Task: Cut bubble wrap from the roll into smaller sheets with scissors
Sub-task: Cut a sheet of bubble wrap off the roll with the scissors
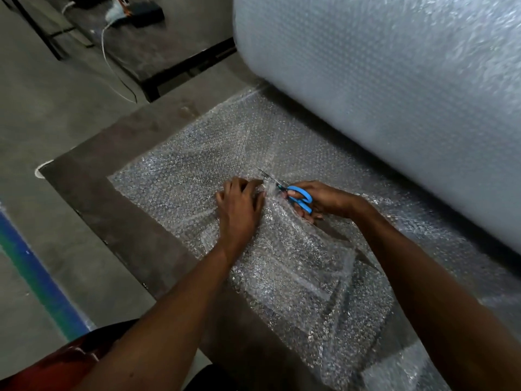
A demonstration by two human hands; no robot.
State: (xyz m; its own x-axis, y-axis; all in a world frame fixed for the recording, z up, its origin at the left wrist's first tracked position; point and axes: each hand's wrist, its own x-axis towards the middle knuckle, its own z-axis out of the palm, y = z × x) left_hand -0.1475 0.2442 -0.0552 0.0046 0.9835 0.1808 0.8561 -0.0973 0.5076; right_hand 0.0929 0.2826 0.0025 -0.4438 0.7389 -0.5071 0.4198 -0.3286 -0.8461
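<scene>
Blue-handled scissors [293,194] sit in your right hand [318,200], fingers curled through the loops and clamped on the handles. The right forearm comes in from the lower right, with the wrist low over the sheet. The scissors' long axis runs diagonally, blades pointing up-left, away from you and toward the left end of the roll [394,94]. Blade tips are thin and blurred against the plastic, so I can't tell if they're parted or closed.

Your left hand [239,210] lies palm down just left of the blades, fingers together and flat, pressing the bubble wrap sheet [183,176] onto the dark table [93,179]. Fingertips point up-right toward the blades, and the thumb side looks to be touching the bunched wrap at the cut line. The left forearm enters from the bottom centre, angled up-right.

The sheet is unrolled across the table top, running from under the roll out to the left. A loose crumpled flap [304,272] of it lies between your two forearms, nearer you. The roll lies on its side at the upper right, its long axis running from upper left to lower right.
</scene>
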